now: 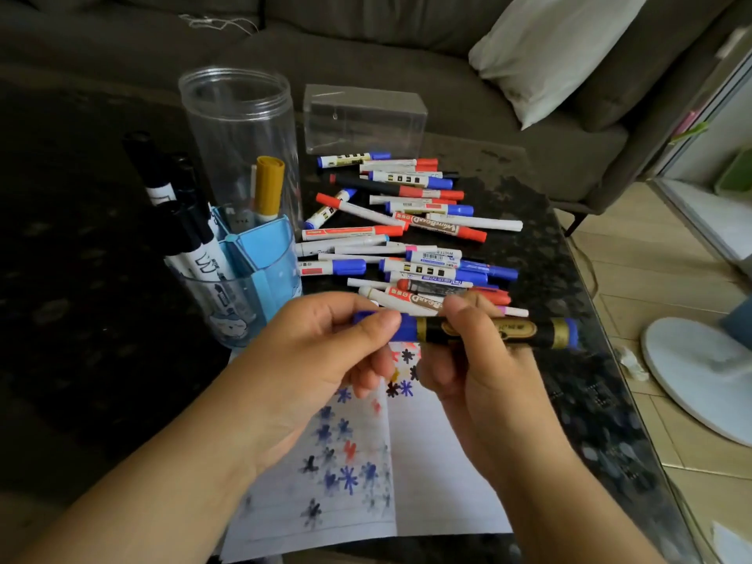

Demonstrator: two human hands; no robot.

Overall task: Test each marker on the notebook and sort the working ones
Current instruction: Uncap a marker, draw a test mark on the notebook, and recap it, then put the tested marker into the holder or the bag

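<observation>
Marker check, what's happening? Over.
Left hand grips cap, right hand grips marker. Cap on. Notebook below, clear.

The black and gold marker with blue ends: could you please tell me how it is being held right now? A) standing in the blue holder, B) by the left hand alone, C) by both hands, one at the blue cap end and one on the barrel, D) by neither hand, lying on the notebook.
C: the left hand pinches the black and gold marker at its blue cap end while the right hand grips its barrel, above the notebook.
</observation>
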